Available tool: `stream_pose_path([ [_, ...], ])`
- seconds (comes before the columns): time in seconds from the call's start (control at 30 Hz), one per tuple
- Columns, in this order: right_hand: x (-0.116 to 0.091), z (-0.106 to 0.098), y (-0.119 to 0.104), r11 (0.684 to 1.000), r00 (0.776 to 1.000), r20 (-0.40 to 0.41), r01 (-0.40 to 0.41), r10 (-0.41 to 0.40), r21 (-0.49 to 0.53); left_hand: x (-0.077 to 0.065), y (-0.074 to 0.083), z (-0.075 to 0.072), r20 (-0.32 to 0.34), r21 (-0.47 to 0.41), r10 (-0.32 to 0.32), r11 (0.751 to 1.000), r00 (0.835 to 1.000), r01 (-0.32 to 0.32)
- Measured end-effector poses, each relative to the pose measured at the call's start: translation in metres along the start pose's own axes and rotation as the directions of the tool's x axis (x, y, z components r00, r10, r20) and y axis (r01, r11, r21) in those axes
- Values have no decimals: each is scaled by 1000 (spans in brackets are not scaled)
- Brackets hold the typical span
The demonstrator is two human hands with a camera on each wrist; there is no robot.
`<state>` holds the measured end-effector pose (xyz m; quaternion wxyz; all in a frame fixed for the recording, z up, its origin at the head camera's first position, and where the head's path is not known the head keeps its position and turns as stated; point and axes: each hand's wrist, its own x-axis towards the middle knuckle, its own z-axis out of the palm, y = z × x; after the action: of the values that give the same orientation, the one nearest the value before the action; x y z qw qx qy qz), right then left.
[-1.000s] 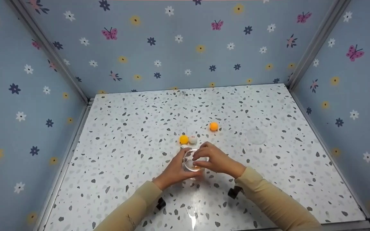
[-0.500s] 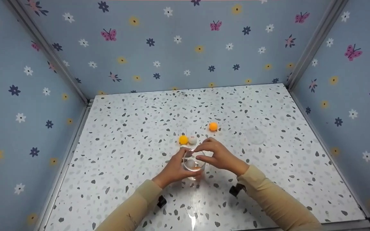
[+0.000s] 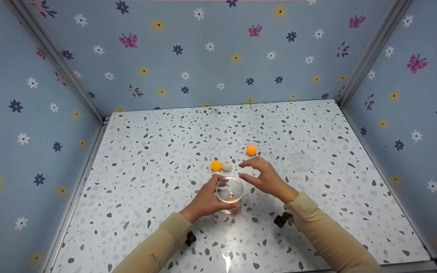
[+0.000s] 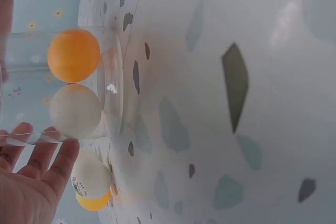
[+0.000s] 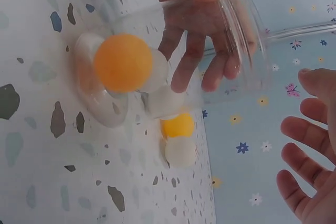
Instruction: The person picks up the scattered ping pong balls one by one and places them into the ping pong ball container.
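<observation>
The left hand [image 3: 208, 199] curls its fingers round the clear cup [image 3: 237, 185], upright on the tabletop [image 3: 146, 159], an orange ball [image 4: 74, 55] and a white ball [image 4: 76, 111] inside! Right hand [image 3: 267, 176], just beside the cup: fingers spread, nothing between them. There's the loose orange ball [image 3: 252, 150], just beyond those fingers, nearer them than the left hand; a yellow-orange ball [image 3: 216, 165] and loose white ball [image 3: 227, 166] sit side by side past the cup.

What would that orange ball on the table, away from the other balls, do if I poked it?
The orange ball would probably roll easily, being round on a flat-looking tabletop. It looks like a ping-pong ball, so it's probably light. It may skid a little, because the tabletop looks smooth and shiny.
</observation>
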<state>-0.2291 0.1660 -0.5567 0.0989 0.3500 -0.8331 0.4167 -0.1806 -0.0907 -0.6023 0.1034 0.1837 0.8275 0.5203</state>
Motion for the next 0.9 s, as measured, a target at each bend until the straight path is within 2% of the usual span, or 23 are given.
stream_pose_path([
  [0.3,-2,-5,15,998,996,-49,-70,70,-8,0,-2,0,5,-6,-18,1000,1000,18],
  [0.6,1,-12,25,984,981,-89,-175,172,-27,2,-1,0,17,-4,-20,1000,1000,20],
  [0.9,8,-19,33,976,969,-120,-218,214,-13,2,-1,0,20,9,-13,1000,1000,13],
])
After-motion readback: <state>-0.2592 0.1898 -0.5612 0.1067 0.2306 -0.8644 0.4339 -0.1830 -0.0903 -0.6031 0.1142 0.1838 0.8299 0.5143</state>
